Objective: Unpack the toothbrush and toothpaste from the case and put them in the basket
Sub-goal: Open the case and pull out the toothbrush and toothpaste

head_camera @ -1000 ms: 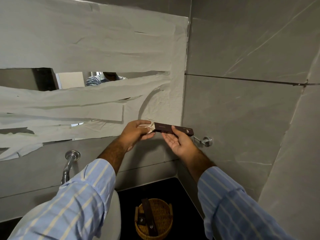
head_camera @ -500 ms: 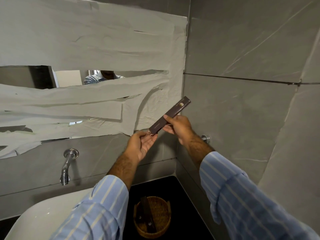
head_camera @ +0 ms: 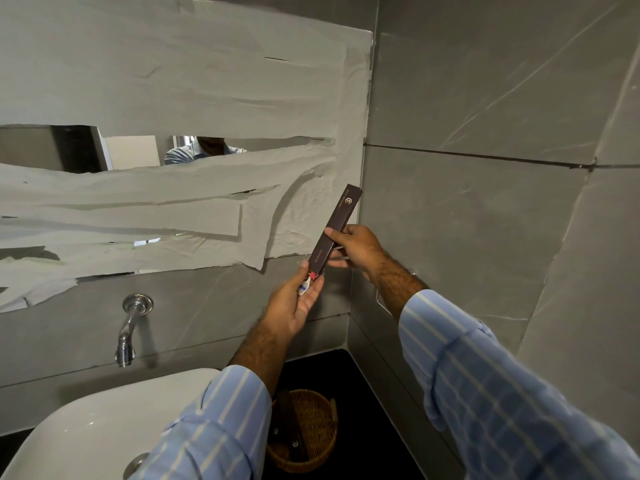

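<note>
My right hand (head_camera: 356, 245) grips a long dark brown case (head_camera: 337, 228) at its middle, tilted steeply with the open end down. A small toothpaste tube (head_camera: 306, 285), white with red and blue, pokes out of that lower end into my left hand (head_camera: 296, 303), which cups under it with thumb and fingers around the tube. Far below, on the black counter, stands a round wicker basket (head_camera: 317, 403) with dark flat boxes (head_camera: 289, 431) lying in it. The toothbrush is not visible.
A white basin (head_camera: 90, 431) sits at the lower left under a chrome wall tap (head_camera: 130, 327). The mirror above is covered with torn paper strips (head_camera: 173, 98). Grey stone walls meet in a corner behind my hands. The black counter (head_camera: 353, 379) runs into that corner.
The case has tipped from level to steeply upright, open end down. The toothpaste tube has slid out of it into my left hand, which now closes around it.
</note>
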The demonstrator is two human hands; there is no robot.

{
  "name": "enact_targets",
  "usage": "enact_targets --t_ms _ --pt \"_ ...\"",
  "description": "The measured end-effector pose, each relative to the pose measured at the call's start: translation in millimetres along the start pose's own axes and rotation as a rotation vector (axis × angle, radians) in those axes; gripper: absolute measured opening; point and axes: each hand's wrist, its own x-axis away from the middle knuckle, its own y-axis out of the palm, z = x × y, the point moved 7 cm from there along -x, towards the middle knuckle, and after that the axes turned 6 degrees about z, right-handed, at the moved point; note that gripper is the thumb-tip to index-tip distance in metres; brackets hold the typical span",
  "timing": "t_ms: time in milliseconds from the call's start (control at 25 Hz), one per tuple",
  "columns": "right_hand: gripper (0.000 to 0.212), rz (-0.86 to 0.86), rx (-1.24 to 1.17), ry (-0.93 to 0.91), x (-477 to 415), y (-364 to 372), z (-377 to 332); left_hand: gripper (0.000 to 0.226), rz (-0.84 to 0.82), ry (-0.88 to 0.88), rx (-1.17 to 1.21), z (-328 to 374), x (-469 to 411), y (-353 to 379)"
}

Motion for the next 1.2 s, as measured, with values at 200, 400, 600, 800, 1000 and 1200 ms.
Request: enact_targets --t_ms 200,400,600,800,1000,1200 --pt "0.038 0.069 -0.046 0.002 -4.6 -7.0 6.8 0.017 -0.020 0.096 -0.138 -5.8 -0.1 1.7" --pt "0.040 0.098 -0.050 0.005 -8.5 -11.5 8.9 0.029 0.022 0.213 -0.500 -0.7 -1.6 0.3" --pt "0.035 0.038 -0.064 0.020 -8.1 -9.1 4.9 0.023 0.057 0.386 -0.865 22.3 -1.1 9.8" --pt "0.037 0.162 -0.082 -0.062 -11.4 -26.0 -19.5 0.022 0.052 0.442 -0.999 32.0 -1.1 0.1" --pt "0.036 0.285 -0.035 -0.161 -6.7 -46.2 -45.1 0.021 0.053 0.446 -1.091 45.0 -4.7 -29.4" --pt "0.029 0.261 0.018 -0.091 0.0 -53.0 -41.6 0.021 0.111 0.403 -1.122 60.4 -4.7 -42.1"
